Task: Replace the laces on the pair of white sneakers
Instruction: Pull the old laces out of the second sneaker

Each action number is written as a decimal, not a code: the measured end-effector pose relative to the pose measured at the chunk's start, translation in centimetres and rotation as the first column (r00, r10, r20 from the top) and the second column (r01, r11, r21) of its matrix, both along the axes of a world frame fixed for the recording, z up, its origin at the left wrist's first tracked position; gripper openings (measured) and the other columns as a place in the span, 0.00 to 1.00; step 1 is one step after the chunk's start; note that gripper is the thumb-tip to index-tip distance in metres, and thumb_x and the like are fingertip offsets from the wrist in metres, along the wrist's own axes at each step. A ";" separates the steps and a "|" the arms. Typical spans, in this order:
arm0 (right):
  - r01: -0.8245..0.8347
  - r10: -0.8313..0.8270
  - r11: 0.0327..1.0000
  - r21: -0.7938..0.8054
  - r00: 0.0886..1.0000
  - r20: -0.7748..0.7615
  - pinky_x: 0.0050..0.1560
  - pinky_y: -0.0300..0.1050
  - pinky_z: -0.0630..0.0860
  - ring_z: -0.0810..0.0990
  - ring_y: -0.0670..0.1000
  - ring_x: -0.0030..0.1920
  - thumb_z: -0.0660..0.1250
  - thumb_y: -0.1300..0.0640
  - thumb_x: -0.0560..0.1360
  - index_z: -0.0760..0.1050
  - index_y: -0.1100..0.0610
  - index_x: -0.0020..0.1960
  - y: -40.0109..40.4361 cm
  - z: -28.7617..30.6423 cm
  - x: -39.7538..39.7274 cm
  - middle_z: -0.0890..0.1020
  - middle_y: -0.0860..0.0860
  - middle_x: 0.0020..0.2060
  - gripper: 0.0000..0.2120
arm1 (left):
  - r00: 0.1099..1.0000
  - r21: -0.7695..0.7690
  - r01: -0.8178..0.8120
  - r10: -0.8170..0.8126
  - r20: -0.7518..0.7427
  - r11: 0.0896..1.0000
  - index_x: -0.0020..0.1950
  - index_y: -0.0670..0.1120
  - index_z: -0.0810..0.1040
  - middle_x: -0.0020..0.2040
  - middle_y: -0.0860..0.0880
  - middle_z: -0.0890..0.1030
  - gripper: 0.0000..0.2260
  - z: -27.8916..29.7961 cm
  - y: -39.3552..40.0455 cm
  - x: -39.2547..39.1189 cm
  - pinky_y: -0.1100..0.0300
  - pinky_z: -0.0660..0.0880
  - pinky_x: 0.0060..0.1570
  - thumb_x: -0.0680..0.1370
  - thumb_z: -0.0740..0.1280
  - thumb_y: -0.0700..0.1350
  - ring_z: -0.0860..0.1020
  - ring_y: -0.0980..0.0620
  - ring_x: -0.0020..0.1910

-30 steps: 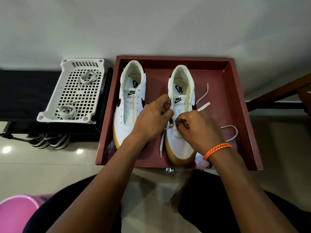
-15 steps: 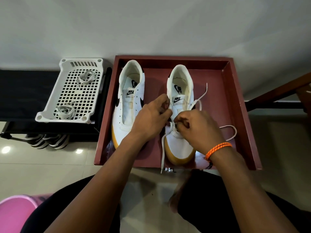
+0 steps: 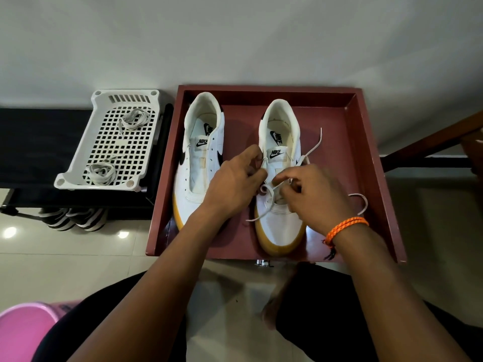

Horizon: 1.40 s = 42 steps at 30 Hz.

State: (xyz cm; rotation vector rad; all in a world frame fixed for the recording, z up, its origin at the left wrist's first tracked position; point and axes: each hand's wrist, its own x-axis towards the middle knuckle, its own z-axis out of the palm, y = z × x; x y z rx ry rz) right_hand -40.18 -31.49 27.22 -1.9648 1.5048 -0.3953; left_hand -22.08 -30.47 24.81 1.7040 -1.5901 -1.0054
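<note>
Two white sneakers with gum soles stand in a dark red wooden tray (image 3: pixel 371 163), toes toward me. The left sneaker (image 3: pixel 200 163) has bare eyelets and no lace. Over the right sneaker (image 3: pixel 279 226) my left hand (image 3: pixel 235 184) pinches the white lace (image 3: pixel 312 150) at the eyelets on its left side. My right hand (image 3: pixel 313 197) pinches the same lace over the tongue. One lace end trails past the shoe's right side and another loops beside my right wrist.
A white perforated plastic basket (image 3: pixel 78 168) sits on a black rack to the left and holds two bundled laces (image 3: pixel 136 118). Striped shoes (image 3: pixel 73 218) sit under the rack. A pink bucket (image 3: pixel 23 333) stands at the bottom left. A wooden rail (image 3: pixel 431 142) runs at the right.
Both hands stayed over the right sneaker and worked the lace. The long lace end that hung over the tray's front edge has been pulled up and now lies short beside the toe.
</note>
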 end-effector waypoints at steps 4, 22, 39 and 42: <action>-0.056 0.051 0.997 -0.054 0.994 -0.100 0.42 0.51 0.81 0.83 0.54 0.42 0.67 0.54 0.77 0.86 0.47 0.47 0.2 -0.6 0.6 0.83 0.47 0.35 0.08 | 1.000 -0.009 -0.009 0.009 0.004 1.000 0.50 0.52 0.72 0.34 0.45 0.82 0.03 -0.2 -0.1 0.1 0.36 0.80 0.47 0.80 0.65 0.46 0.83 0.39 0.37; -0.024 0.022 1.000 -0.014 0.996 -0.082 0.44 0.51 0.82 0.85 0.52 0.40 0.67 0.55 0.78 0.86 0.48 0.45 0.3 -0.5 0.7 0.86 0.46 0.37 0.09 | 1.000 0.000 -0.023 0.023 0.005 1.000 0.49 0.50 0.72 0.32 0.45 0.78 0.04 0.0 -0.1 0.0 0.35 0.79 0.47 0.81 0.67 0.44 0.79 0.38 0.37; -0.024 0.022 0.999 -0.032 0.996 -0.081 0.41 0.48 0.79 0.82 0.52 0.39 0.69 0.55 0.77 0.86 0.47 0.45 0.4 -0.3 0.7 0.77 0.44 0.29 0.07 | 0.999 0.040 -0.022 0.023 -0.029 0.999 0.49 0.50 0.72 0.34 0.44 0.80 0.03 0.5 0.1 0.1 0.36 0.80 0.49 0.80 0.66 0.45 0.82 0.38 0.38; 0.054 -0.054 0.998 -0.015 0.998 -0.028 0.39 0.51 0.81 0.82 0.49 0.34 0.70 0.53 0.73 0.84 0.49 0.37 0.0 -0.1 0.2 0.81 0.43 0.28 0.07 | 0.996 0.069 -0.025 0.031 -0.081 0.997 0.49 0.48 0.73 0.35 0.46 0.83 0.03 0.7 0.1 0.1 0.37 0.81 0.50 0.81 0.66 0.42 0.84 0.41 0.38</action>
